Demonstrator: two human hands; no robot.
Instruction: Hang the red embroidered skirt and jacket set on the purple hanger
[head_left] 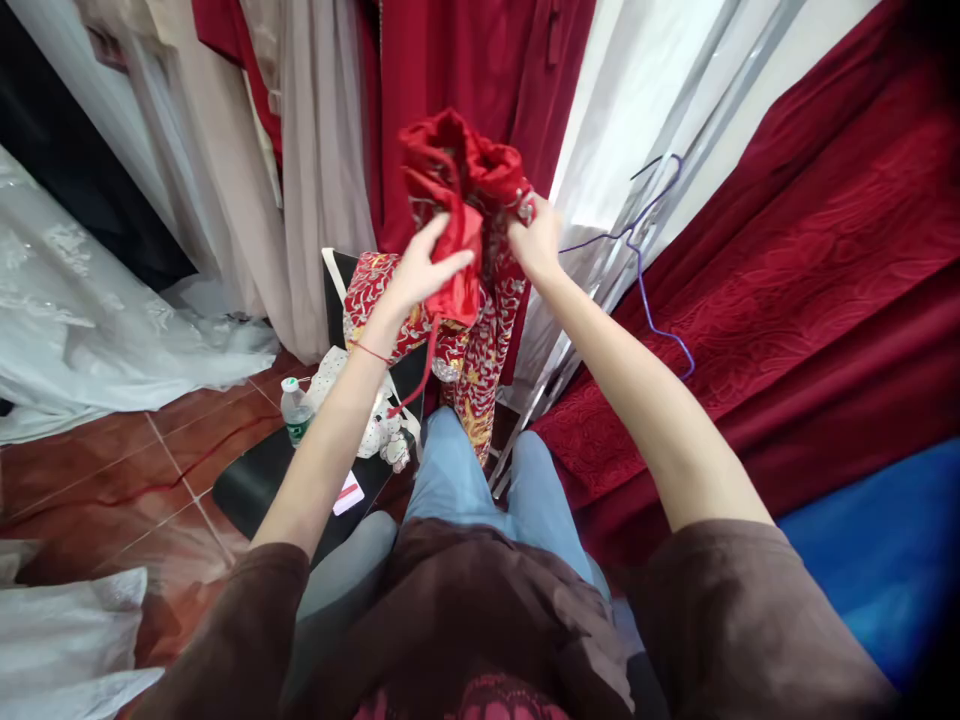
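A red garment (pixel 480 390) with silver and gold embroidery hangs in front of me, its upper part bunched and lifted. Its plain red lining (pixel 459 290) is turned outward, and a thin red cord (pixel 429 375) dangles from it. My left hand (pixel 429 262) grips the near left side of the lining, thumb lying over the cloth and some fingers hidden behind it. On the other side, my right hand (pixel 538 238) is closed round the garment's upper right edge, its fingertips out of sight in the folds.
On a black chair (pixel 255 490) to the left are a plastic bottle (pixel 296 408), a dotted white cloth (pixel 330 372) and a small pink-and-white item (pixel 348 494). A purple hanger (pixel 639 260) hangs at right. Dark red gowns (pixel 787 270) and pale gowns (pixel 225 180) surround me.
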